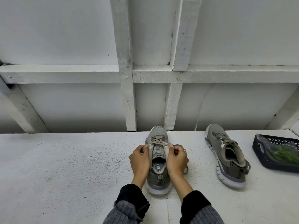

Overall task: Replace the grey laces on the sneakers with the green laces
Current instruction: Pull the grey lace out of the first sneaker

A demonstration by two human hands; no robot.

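Note:
A grey sneaker (157, 135) stands on the white table (64, 167), toe pointing away from me. Its grey lace (157, 139) still crosses the front eyelets, while the upper eyelets by the tongue are unlaced. My left hand (140, 160) pinches the lace at the shoe's left eyelet row. My right hand (177, 159) pinches the lace at the right row, and a loose loop of lace trails beside that hand. A second grey sneaker (224, 152) with its grey lace in place lies to the right. Green laces (282, 156) sit in a dark basket (258, 152) at the far right.
A white wall with wooden framing rises right behind the table's far edge. The basket also holds a clear plastic bag. My sleeves are grey knit over black cuffs.

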